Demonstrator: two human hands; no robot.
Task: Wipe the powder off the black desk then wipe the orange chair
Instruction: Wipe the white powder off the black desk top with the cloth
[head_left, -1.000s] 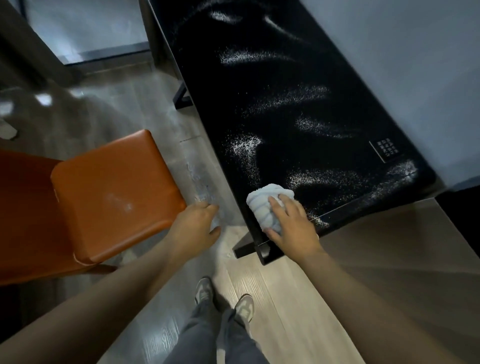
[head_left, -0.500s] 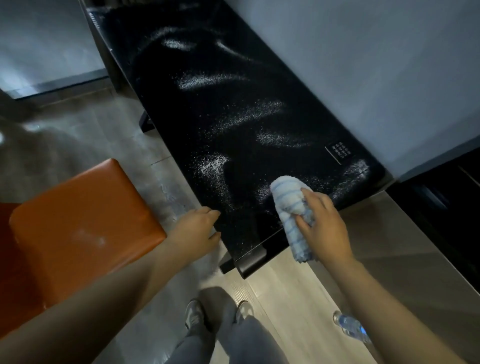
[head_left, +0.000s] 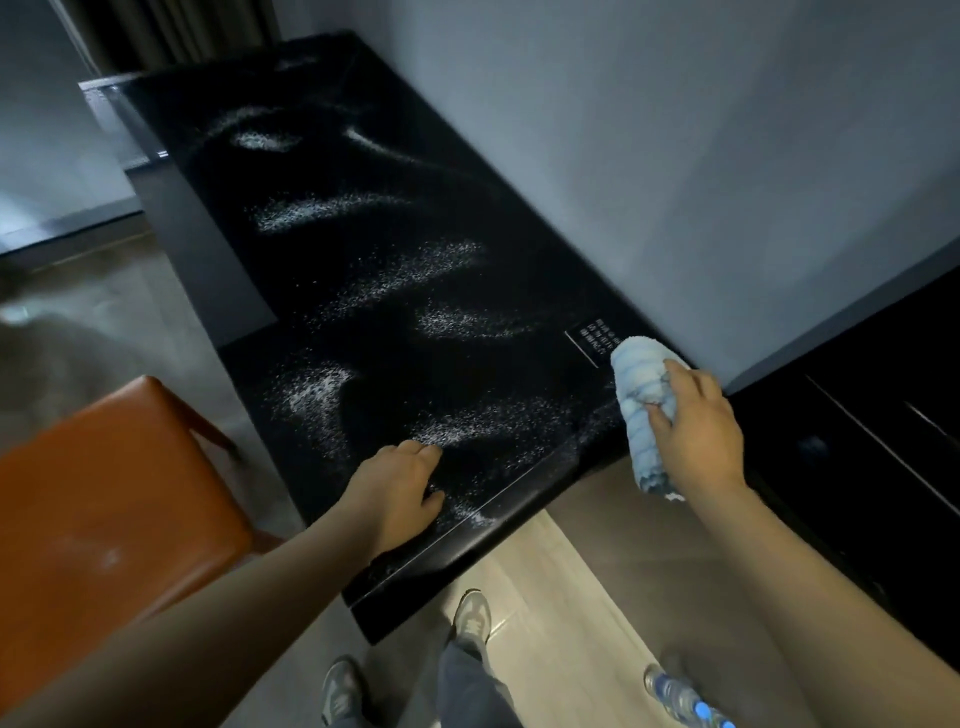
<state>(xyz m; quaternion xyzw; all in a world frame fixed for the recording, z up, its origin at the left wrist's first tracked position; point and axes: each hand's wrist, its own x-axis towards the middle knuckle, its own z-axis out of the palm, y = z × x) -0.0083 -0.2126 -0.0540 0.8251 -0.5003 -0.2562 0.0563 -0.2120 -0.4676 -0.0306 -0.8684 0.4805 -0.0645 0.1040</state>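
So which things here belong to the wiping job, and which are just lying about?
Job: desk, powder, cloth in the right hand, left hand resting on the desk, chair.
Lying about: bottle on the floor, label on the desk.

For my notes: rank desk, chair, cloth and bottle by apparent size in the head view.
1. Desk
2. Chair, cropped by the frame
3. Cloth
4. Bottle, also cropped, so last place is less sure

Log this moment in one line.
right hand grips cloth | left hand rests on desk | powder streaks cover desk | chair unwiped
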